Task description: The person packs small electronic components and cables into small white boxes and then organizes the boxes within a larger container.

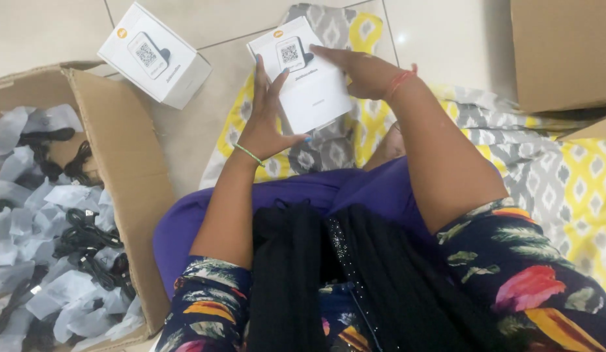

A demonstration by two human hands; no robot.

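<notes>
A small white rectangular cardboard box point(306, 75), printed with a picture of a device on its top face, sits between both hands above the yellow-and-grey patterned cloth point(563, 176) spread on the pale tiled floor point(198, 130). The left hand point(267, 117) grasps the box's left edge, fingers stretched up along its side, thumb tucked beneath the lower edge. The right hand point(361, 72) lies flat across the box's upper right corner, pressing on it. A second matching white box point(153, 55) rests on the floor well left of the held box. Further left of it, an open brown carton point(120, 169) holds black cables in clear bags point(55, 228)
</notes>
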